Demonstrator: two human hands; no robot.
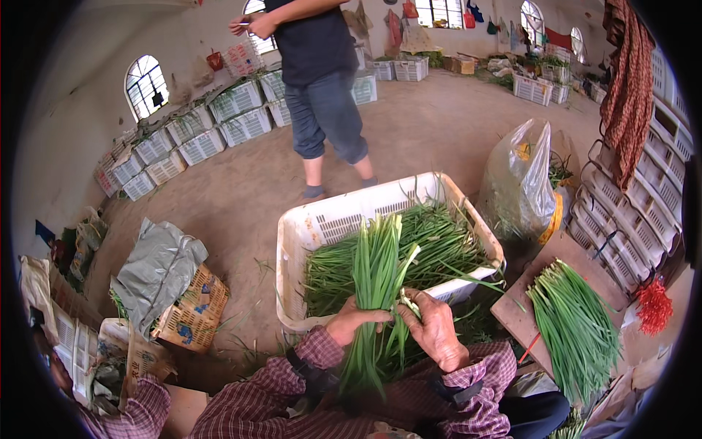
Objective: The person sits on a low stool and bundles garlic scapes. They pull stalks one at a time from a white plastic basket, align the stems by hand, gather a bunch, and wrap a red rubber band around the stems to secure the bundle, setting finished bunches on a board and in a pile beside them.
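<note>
My left hand (pixel 356 321) is closed around an upright bundle of garlic chives (pixel 375 269), pale cut ends up and green leaves hanging below. My right hand (pixel 433 329), just beside it, pinches a few pale-ended chive stalks (pixel 410 303) between thumb and fingers. Right behind both hands stands a white plastic crate (pixel 290 258) with a heap of loose chives (pixel 433 236) in it. A larger bunch of chives (pixel 573 324) lies to the right on a brown board (pixel 515 307).
Another person (pixel 318 71) stands beyond the crate. A clear plastic bag (pixel 518 181) and stacked crates (pixel 630 219) are at the right. An orange crate (pixel 192 307) under a grey sheet (pixel 159 269) sits at the left. Red ties (pixel 654 306) hang near the board.
</note>
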